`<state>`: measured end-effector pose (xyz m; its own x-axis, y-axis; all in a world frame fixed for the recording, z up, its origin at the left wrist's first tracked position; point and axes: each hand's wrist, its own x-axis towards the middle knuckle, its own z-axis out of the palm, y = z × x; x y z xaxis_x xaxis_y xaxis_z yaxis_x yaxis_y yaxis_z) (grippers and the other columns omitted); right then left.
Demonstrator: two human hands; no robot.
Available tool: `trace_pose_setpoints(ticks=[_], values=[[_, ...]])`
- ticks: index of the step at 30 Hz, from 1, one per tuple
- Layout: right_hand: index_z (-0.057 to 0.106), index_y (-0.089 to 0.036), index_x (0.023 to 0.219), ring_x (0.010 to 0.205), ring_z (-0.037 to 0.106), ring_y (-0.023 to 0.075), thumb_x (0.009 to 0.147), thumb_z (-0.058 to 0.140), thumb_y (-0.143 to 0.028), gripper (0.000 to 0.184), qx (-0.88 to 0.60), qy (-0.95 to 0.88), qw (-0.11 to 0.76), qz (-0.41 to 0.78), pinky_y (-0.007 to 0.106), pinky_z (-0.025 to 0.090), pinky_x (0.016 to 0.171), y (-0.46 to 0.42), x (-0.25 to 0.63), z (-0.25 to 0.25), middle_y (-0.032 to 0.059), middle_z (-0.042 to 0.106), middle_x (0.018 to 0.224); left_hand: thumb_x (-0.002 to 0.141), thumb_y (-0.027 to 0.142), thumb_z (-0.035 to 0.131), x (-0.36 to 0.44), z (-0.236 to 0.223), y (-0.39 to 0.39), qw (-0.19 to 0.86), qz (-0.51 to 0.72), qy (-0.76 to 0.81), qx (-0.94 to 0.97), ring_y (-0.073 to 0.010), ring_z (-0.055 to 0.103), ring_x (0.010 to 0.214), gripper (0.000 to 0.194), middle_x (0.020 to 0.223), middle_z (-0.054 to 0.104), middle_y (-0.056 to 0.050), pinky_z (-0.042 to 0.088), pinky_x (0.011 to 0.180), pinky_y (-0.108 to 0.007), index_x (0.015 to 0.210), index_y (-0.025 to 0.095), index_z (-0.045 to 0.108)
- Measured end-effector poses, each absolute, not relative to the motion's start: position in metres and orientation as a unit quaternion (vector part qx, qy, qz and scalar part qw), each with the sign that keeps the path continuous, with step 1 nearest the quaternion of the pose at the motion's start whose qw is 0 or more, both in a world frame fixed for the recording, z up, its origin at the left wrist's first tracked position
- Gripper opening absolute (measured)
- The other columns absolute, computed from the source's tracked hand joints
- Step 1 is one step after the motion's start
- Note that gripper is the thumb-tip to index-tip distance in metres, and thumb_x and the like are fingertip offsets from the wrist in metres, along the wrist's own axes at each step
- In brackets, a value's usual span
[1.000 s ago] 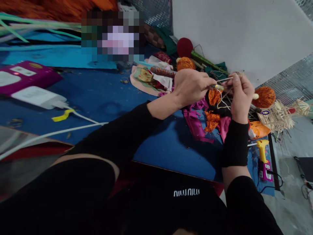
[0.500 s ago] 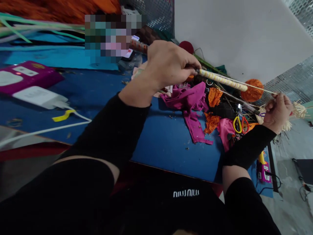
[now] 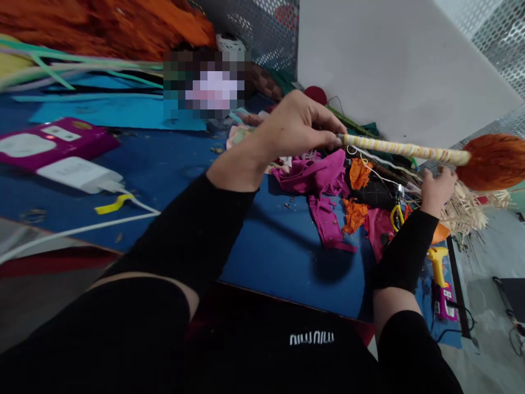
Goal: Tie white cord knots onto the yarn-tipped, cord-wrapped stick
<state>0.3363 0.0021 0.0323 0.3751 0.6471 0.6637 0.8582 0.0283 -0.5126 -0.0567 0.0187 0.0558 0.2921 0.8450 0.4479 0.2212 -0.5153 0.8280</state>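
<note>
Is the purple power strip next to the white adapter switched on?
On, it seems: a small red light glows on the purple power strip, near the white adapter.

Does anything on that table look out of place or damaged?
Only clutter stands out: crumpled orange scraps, fabric or paper, and rumpled magenta cloth lie loose on the blue table, with small dark crumbs scattered nearby. Nothing looks clearly broken.
</note>
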Motion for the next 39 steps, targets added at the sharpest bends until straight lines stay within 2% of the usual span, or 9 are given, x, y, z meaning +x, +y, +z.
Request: trace_pose_setpoints(ticks=[4, 8, 13, 16, 19, 22, 26, 33, 39], values=[[0.072, -0.016, 0.119, 0.12, 0.064, 0.0381, 0.084, 0.067, -0.027, 0.037, -0.735, -0.495, 0.404, -0.227, 0.056, 0.044, 0.11, -0.003, 0.306, 0.045, 0.0246, 0.066, 0.128, 0.08, 0.013, 0.073, -0.033, 0.043, 0.026, 0.418, 0.493, 0.358, 0.674, -0.0121, 0.056, 0.062, 0.016, 0.073, 0.076, 0.0, 0.046, 0.063, -0.031, 0.088, 0.021, 0.084], [0.078, -0.018, 0.102, 0.109, 0.071, 0.0294, 0.09, 0.063, -0.035, 0.025, -0.643, -0.636, 0.42, -0.078, 0.053, 0.051, 0.109, 0.0, 0.261, 0.042, 0.0146, 0.077, 0.108, 0.083, 0.013, 0.072, -0.025, 0.029, 0.043, 0.401, 0.517, 0.411, 0.635, -0.014, 0.061, 0.062, 0.018, 0.073, 0.077, -0.001, 0.049, 0.062, -0.03, 0.093, 0.019, 0.085], [0.07, -0.025, 0.124, 0.121, 0.072, 0.0209, 0.094, 0.065, -0.049, 0.038, -0.468, -0.707, 0.5, 0.176, 0.045, 0.056, 0.113, 0.006, 0.187, 0.013, 0.0089, 0.076, 0.128, 0.082, 0.015, 0.073, -0.024, 0.026, 0.042, 0.407, 0.527, 0.377, 0.644, -0.0155, 0.067, 0.068, 0.015, 0.076, 0.078, -0.003, 0.054, 0.068, -0.029, 0.091, 0.018, 0.086], [0.068, -0.024, 0.116, 0.105, 0.073, 0.0186, 0.092, 0.069, -0.054, 0.038, -0.43, -0.699, 0.522, 0.232, 0.038, 0.06, 0.1, 0.003, 0.159, 0.001, 0.0058, 0.077, 0.112, 0.081, 0.015, 0.074, -0.022, 0.029, 0.034, 0.405, 0.533, 0.357, 0.651, -0.0153, 0.068, 0.07, 0.015, 0.079, 0.08, -0.003, 0.054, 0.071, -0.028, 0.09, 0.017, 0.086], [0.064, -0.022, 0.089, 0.07, 0.06, 0.0122, 0.099, 0.062, -0.053, 0.032, -0.462, -0.678, 0.546, 0.171, 0.029, 0.053, 0.073, -0.008, 0.149, 0.003, -0.0022, 0.065, 0.076, 0.082, 0.015, 0.075, -0.02, 0.03, 0.03, 0.37, 0.526, 0.384, 0.663, -0.0158, 0.068, 0.07, 0.018, 0.079, 0.079, -0.003, 0.05, 0.068, -0.027, 0.096, 0.017, 0.086], [0.059, -0.021, 0.078, 0.061, 0.043, 0.0091, 0.103, 0.057, -0.046, 0.035, -0.477, -0.677, 0.556, 0.07, 0.027, 0.039, 0.061, -0.019, 0.149, 0.009, -0.0056, 0.049, 0.066, 0.083, 0.017, 0.075, -0.019, 0.03, 0.03, 0.343, 0.513, 0.416, 0.668, -0.0169, 0.068, 0.072, 0.019, 0.078, 0.079, -0.002, 0.046, 0.065, -0.028, 0.099, 0.019, 0.087], [0.052, -0.022, 0.075, 0.061, 0.04, 0.0089, 0.104, 0.054, -0.044, 0.037, -0.461, -0.703, 0.541, 0.002, 0.028, 0.034, 0.061, -0.024, 0.149, 0.011, -0.0059, 0.042, 0.065, 0.083, 0.018, 0.076, -0.017, 0.03, 0.029, 0.319, 0.501, 0.45, 0.667, -0.0184, 0.07, 0.077, 0.019, 0.086, 0.081, -0.003, 0.045, 0.066, -0.029, 0.098, 0.02, 0.087], [0.056, -0.022, 0.077, 0.062, 0.048, 0.0107, 0.106, 0.052, -0.042, 0.035, -0.436, -0.721, 0.535, -0.065, 0.028, 0.042, 0.064, -0.028, 0.15, 0.015, -0.0039, 0.052, 0.066, 0.083, 0.024, 0.077, -0.014, 0.032, 0.021, 0.286, 0.466, 0.477, 0.689, -0.0218, 0.073, 0.082, 0.016, 0.089, 0.083, -0.003, 0.048, 0.07, -0.031, 0.096, 0.023, 0.087], [0.063, -0.024, 0.082, 0.083, 0.06, 0.0184, 0.105, 0.049, -0.039, 0.031, -0.5, -0.722, 0.461, -0.124, 0.034, 0.049, 0.08, -0.025, 0.165, 0.026, 0.0039, 0.064, 0.082, 0.089, 0.031, 0.075, -0.006, 0.029, 0.009, 0.163, 0.423, 0.489, 0.745, -0.0278, 0.075, 0.091, 0.016, 0.093, 0.084, -0.002, 0.051, 0.079, -0.037, 0.099, 0.031, 0.087]])
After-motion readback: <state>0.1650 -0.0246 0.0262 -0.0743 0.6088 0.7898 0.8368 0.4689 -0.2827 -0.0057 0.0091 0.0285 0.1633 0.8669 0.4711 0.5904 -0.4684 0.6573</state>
